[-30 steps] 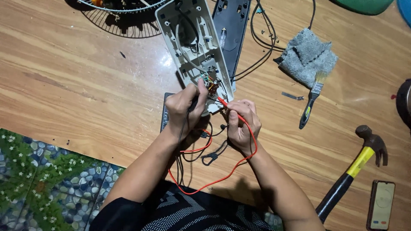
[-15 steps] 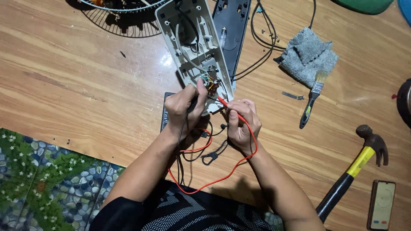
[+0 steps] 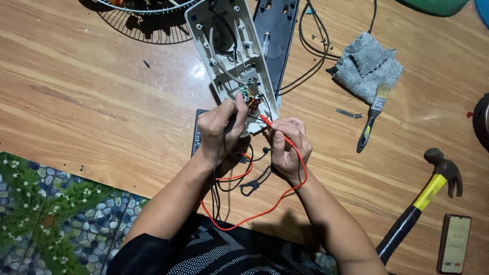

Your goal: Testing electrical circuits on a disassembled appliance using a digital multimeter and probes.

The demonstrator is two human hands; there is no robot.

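Housing lies opened, wiring exposed at its lower end. Left hand, just below it, pinches a black probe against the wiring. Right hand, beside it, grips the red probe, tip at the same spot. Probing underway; housing not yet closed. Brush and hammer lie unused well to its right.

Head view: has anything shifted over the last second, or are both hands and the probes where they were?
Nothing has visibly moved. The left hand still holds the black probe and the right hand the red probe, both tips at the wiring in the open white housing. The red lead, brush and hammer lie as before.
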